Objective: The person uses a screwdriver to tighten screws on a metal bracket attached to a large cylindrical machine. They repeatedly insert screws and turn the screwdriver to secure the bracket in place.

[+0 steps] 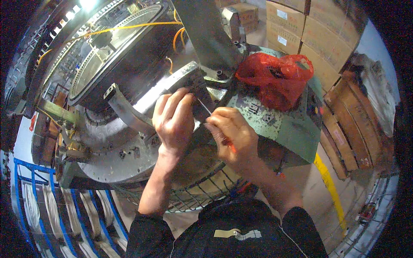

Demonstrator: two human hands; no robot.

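Note:
My right hand [234,133] is closed around a slim screwdriver-like tool with an orange-red handle [232,147]. Its thin bright metal shaft [204,106] points up and left, into a dark recess of the machine. Beside it, my left hand [174,120] has its fingers bent against a curved steel block [165,88] on the machine's ring. The fingertips are hidden, so what they pinch, if anything, does not show. Both hands are close together, the shaft's tip lying near my left fingers. A curved metal arm [129,112] stands left of my left hand.
A large round machine cylinder [129,60] with yellow cables fills the upper left. A red plastic bag [279,79] and several small dark metal pieces [254,109] lie on the green machine table [275,129]. Cardboard boxes [284,21] are stacked behind. A blue rack [36,167] stands lower left.

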